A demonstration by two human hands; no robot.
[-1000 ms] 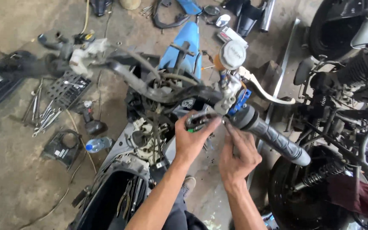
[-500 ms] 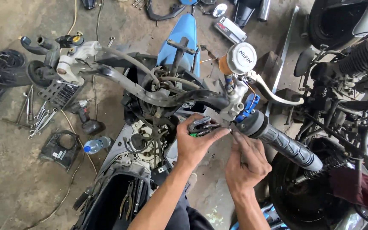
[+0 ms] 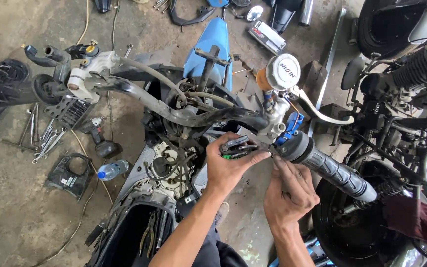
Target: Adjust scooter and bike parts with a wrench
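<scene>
— What's in the left hand (image 3: 231, 168)?

— It's closed round a small bundle of black and green connector plugs (image 3: 237, 147), held just under the handlebar (image 3: 174, 106), right beside the throttle grip (image 3: 329, 168).

— And the right hand (image 3: 288, 193)?

— Half curled, palm toward us, fingertips (image 3: 278, 162) up against the underside of the grip's inner end. I can't tell whether it's pinching anything there.

— Where's all this sitting?

— On a stripped scooter, panels off, wiring showing. The brake fluid reservoir (image 3: 282, 72) with its round white cap stands just above the grip, the silver brake lever (image 3: 322, 111) curving out beside it.

— Anything on the floor?

— Wrenches (image 3: 43, 141) spread out at the left, and a plastic water bottle (image 3: 110, 170) nearer the scooter.
</scene>
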